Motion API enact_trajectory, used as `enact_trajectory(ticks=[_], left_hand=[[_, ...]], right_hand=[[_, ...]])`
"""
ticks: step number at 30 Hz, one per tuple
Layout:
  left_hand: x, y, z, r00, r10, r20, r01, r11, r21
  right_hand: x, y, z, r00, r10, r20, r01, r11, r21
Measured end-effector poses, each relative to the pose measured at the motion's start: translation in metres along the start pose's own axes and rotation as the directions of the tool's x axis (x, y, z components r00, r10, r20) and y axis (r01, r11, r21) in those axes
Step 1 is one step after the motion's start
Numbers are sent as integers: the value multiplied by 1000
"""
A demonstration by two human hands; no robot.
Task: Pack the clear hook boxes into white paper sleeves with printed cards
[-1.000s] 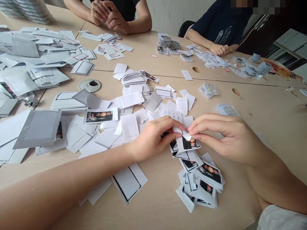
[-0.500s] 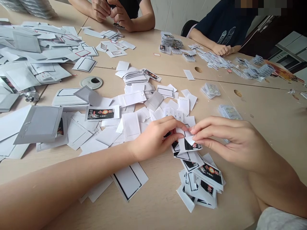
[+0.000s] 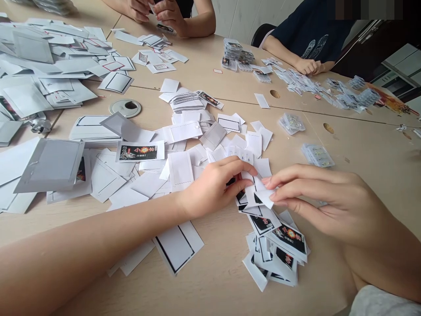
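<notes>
Between my two hands is a small white paper card (image 3: 252,193) with black printing, partly folded. My left hand (image 3: 217,184) pinches its left edge between thumb and fingers. The fingertips of my right hand (image 3: 305,197) grip the card's right part, where a white flap sticks up. Just below lies a pile of folded cards (image 3: 289,239) with black, red and orange print. Behind my left hand spread many loose white cards (image 3: 180,171), one printed card (image 3: 140,152) lying face up among them. A card with a black border (image 3: 179,246) lies under my left forearm.
A large heap of white cards (image 3: 62,61) covers the far left. Clear plastic boxes (image 3: 317,156) sit beyond my right hand, with more stacked boxes (image 3: 233,49) farther back. Two people sit across the table, one person's hands (image 3: 164,11) holding something small.
My right hand has shifted slightly right and down, drawing the card's white flap with it, so less black print shows. My left hand keeps its pinch. The camera view has shifted slightly.
</notes>
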State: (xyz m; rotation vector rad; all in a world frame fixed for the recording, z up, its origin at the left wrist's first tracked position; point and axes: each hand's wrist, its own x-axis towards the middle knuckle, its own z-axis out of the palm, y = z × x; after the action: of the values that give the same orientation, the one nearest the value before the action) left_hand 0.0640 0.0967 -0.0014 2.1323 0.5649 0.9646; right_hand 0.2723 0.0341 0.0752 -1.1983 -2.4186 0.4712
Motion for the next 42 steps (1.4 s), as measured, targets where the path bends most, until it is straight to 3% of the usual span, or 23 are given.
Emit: enact_trajectory(ticks=[8, 11, 15, 19, 25, 32, 39, 42], left_hand=[[-2, -1, 1, 999, -22, -30, 20, 997, -77], [0, -1, 0, 991, -128, -45, 117, 974, -194], [2, 2, -1, 962, -272, 41, 266, 884, -385], [2, 5, -2, 932, -340, 123, 361, 850, -383], [4, 4, -2, 916, -400, 41, 376, 816, -438], [5, 7, -3, 892, -423, 157, 440, 737, -512], [7, 9, -6, 856, -410, 316, 517, 650, -557], [7, 8, -7, 845, -398, 357, 534, 662, -526]], right_hand=[[3, -1, -1, 1000, 0, -12, 0, 1000, 15], [7, -2, 3, 996, 37, -86, -36, 999, 16], [10, 2, 12, 971, 150, -188, -145, 989, 40], [10, 6, 20, 943, 197, -268, -182, 980, 79], [13, 9, 24, 927, 156, -342, -161, 987, 14], [14, 9, 27, 931, 101, -350, -131, 989, -63], [13, 8, 28, 956, 65, -287, -71, 997, -9], [13, 7, 29, 956, 49, -288, -48, 999, 10]])
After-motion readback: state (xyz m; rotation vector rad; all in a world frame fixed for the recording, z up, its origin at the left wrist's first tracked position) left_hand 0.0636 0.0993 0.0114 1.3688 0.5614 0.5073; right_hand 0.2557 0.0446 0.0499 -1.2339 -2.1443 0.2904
